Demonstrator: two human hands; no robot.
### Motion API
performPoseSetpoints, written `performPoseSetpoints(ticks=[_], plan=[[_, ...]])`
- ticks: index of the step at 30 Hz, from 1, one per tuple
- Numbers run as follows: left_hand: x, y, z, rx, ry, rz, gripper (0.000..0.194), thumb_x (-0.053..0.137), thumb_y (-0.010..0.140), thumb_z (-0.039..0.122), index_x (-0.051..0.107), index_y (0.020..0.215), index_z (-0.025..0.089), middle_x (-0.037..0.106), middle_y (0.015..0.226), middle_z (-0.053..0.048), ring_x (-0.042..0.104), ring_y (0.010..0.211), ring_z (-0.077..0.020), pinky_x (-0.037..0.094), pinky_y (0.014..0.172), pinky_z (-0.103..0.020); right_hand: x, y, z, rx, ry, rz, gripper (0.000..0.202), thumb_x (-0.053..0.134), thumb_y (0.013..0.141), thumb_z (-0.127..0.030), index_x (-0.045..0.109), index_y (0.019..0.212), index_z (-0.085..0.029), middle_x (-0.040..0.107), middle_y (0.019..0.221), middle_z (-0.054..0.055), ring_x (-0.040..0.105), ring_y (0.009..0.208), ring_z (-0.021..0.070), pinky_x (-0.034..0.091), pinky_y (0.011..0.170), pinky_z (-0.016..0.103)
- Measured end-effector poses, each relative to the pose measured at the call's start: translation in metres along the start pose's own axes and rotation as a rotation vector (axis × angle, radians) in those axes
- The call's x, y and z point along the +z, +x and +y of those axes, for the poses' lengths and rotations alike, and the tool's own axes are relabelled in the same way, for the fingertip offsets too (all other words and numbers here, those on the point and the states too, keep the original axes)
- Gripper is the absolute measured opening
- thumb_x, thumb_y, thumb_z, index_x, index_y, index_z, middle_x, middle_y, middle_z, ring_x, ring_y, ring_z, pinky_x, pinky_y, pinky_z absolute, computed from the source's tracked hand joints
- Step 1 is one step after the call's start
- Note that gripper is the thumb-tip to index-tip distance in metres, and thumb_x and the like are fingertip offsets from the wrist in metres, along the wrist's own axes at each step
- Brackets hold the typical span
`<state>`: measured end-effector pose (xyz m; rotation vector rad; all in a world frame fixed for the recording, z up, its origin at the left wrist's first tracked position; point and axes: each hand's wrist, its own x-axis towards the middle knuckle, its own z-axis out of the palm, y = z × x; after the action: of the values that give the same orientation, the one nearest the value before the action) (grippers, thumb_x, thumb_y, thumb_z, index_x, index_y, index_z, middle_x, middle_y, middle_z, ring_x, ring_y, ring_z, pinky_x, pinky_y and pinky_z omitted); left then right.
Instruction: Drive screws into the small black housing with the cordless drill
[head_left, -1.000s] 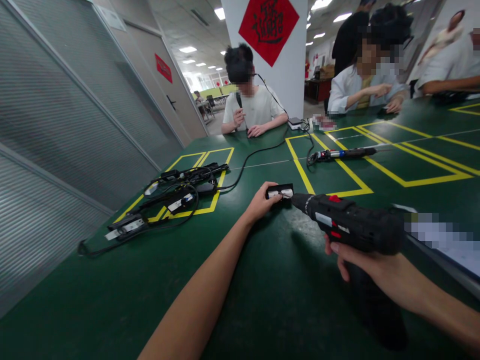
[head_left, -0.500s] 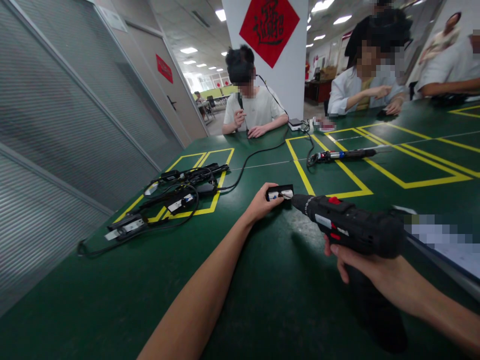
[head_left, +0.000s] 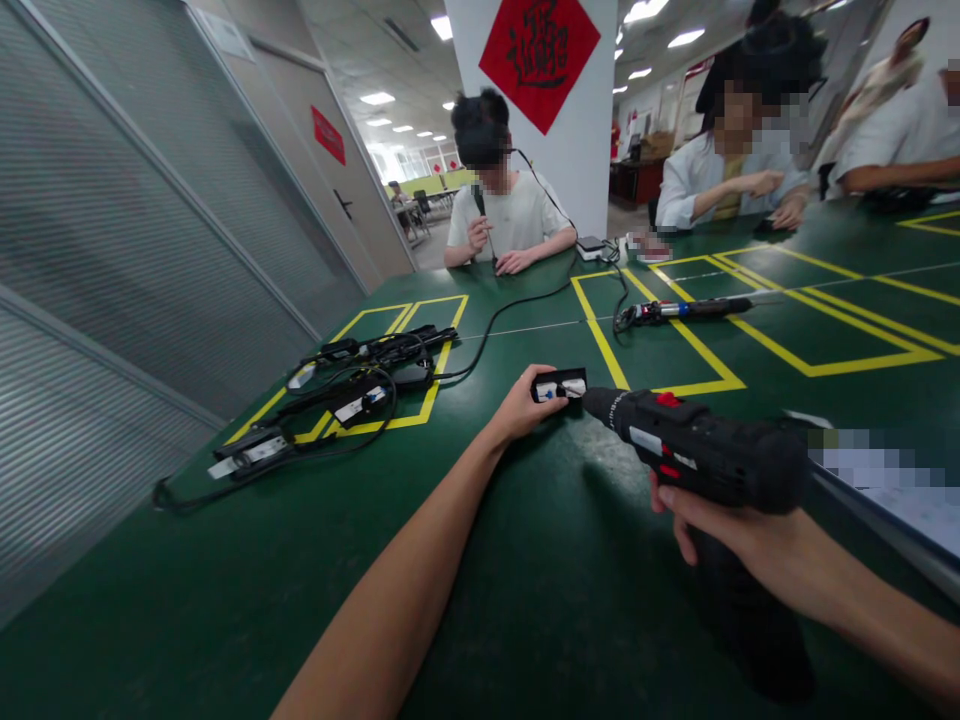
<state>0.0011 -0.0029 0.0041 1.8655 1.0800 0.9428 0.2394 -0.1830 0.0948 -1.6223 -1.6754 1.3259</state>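
My left hand [head_left: 529, 405] is closed on a small black rectangular casing [head_left: 576, 377] with white and blue parts inside, resting on the green table. In my right hand [head_left: 712, 520] is a black cordless drill [head_left: 697, 440] with red buttons, my fingers wrapped round its grip. The drill's chuck points left at the casing, and its thin bit reaches to the casing's open face. Whether the bit touches a screw there is too small to tell.
Black devices with cables [head_left: 367, 375] lie in a heap at the left. A wired pen-like tool [head_left: 690, 309] lies further back right. A clipboard with papers [head_left: 892, 490] sits at the right edge. Across the green table [head_left: 510, 600], a person in a white shirt [head_left: 517, 215] holds a tool.
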Motion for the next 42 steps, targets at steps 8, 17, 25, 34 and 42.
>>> performPoseSetpoints(ticks=[8,17,25,34,42], plan=[[-0.001,-0.002,0.005,-0.012,0.02,0.006,0.054,0.066,0.07,0.031,0.046,0.117,0.018,0.057,0.102,-0.005,0.056,0.08,-0.013,0.047,0.072,-0.026,0.002,0.0,0.007,-0.015,0.036,-0.006,0.034,0.045,0.087,-0.049,0.066,0.083,-0.022,0.063,0.064,0.0,0.06,0.071,0.0208,0.039,0.074,0.037],[-0.001,-0.003,0.006,-0.005,0.033,-0.006,0.052,0.063,0.071,0.026,0.045,0.118,0.018,0.057,0.1,-0.005,0.055,0.079,-0.0125,0.046,0.071,-0.025,0.002,0.001,0.005,-0.02,0.046,-0.001,0.035,0.046,0.087,-0.049,0.065,0.078,-0.022,0.063,0.063,0.0,0.059,0.07,0.0209,0.039,0.074,0.036],[-0.001,-0.001,0.005,-0.016,0.042,0.002,0.052,0.062,0.069,0.023,0.045,0.118,0.017,0.057,0.103,-0.005,0.056,0.082,-0.0132,0.046,0.074,-0.026,0.001,-0.001,0.004,-0.027,0.028,0.016,0.035,0.046,0.086,-0.05,0.068,0.081,-0.023,0.064,0.064,0.001,0.06,0.071,0.0218,0.04,0.073,0.037],[-0.001,-0.002,0.008,0.013,0.042,0.006,0.05,0.062,0.07,0.024,0.045,0.117,0.017,0.057,0.103,-0.005,0.056,0.087,-0.0146,0.046,0.078,-0.027,0.001,0.0,0.005,-0.012,0.035,0.007,0.035,0.045,0.086,-0.049,0.067,0.08,-0.022,0.063,0.064,0.0,0.06,0.072,0.0218,0.039,0.075,0.037],[0.0,-0.003,0.012,-0.004,0.05,0.006,0.049,0.061,0.07,0.023,0.045,0.117,0.017,0.057,0.102,-0.005,0.056,0.087,-0.0147,0.046,0.078,-0.027,0.001,0.001,0.007,-0.007,0.018,0.012,0.039,0.045,0.086,-0.053,0.068,0.08,-0.022,0.064,0.065,0.001,0.06,0.073,0.0224,0.039,0.076,0.038]])
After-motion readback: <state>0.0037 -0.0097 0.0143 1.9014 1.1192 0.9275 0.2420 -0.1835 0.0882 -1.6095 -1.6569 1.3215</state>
